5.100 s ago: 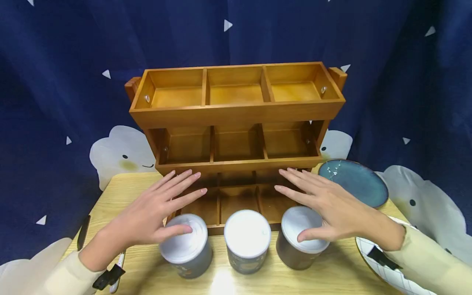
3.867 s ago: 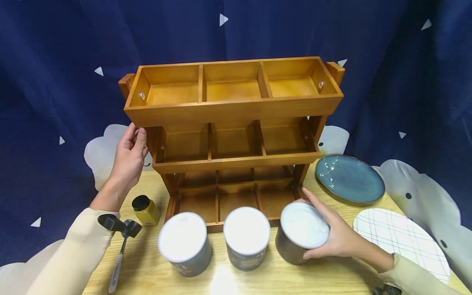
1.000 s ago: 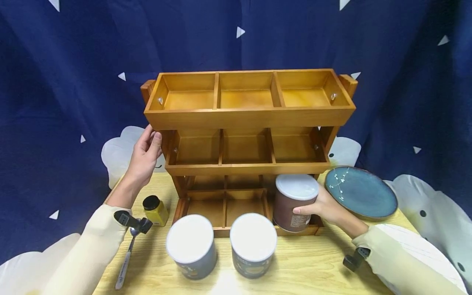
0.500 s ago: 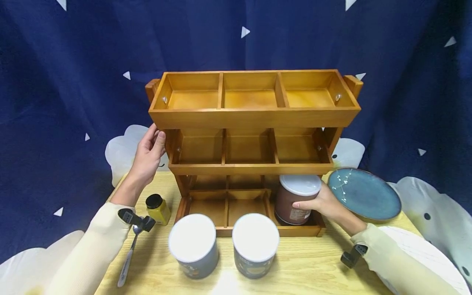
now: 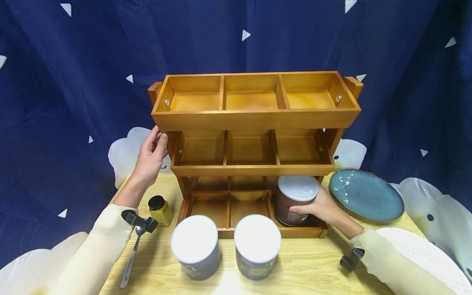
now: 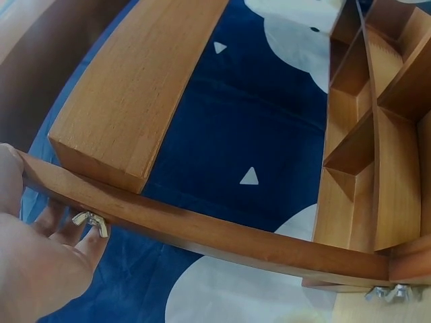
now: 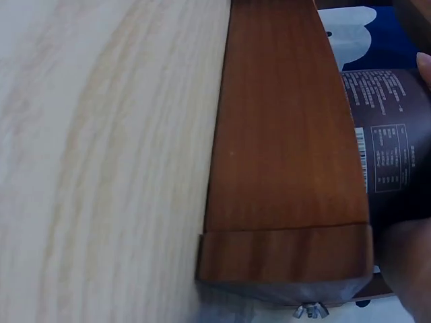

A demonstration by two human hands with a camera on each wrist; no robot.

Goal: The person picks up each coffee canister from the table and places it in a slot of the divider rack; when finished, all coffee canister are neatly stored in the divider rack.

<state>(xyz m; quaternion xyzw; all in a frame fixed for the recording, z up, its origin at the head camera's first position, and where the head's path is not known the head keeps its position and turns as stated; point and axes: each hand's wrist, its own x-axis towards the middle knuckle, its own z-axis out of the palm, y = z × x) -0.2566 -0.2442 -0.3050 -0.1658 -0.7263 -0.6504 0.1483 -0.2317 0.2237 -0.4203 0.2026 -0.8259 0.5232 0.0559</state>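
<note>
A three-tier wooden rack [image 5: 254, 119] stands at the middle of the table, each tier split into three compartments. My left hand [image 5: 149, 157] grips its left side post below the top tier; in the left wrist view the fingers reach past the post [image 6: 202, 225] near a wing nut [image 6: 91, 222]. My right hand [image 5: 322, 205] holds a brown canister [image 5: 287, 209] with a pale lid, upright in the bottom tier's right compartment. Its printed label [image 7: 387, 145] shows behind the rack's side in the right wrist view. The far fingers are hidden behind the canister.
Two grey canisters [image 5: 195, 248] with white lids stand in front of the rack. A yellow jar [image 5: 161, 213] with a black cap and a spoon [image 5: 129, 266] are at the left. A blue plate [image 5: 366, 194] and a white plate [image 5: 416, 246] lie at the right.
From hovering over the canisters, my left hand moved to the rack's left post. My right hand took the brown canister off the table and lowered it into the bottom right compartment.
</note>
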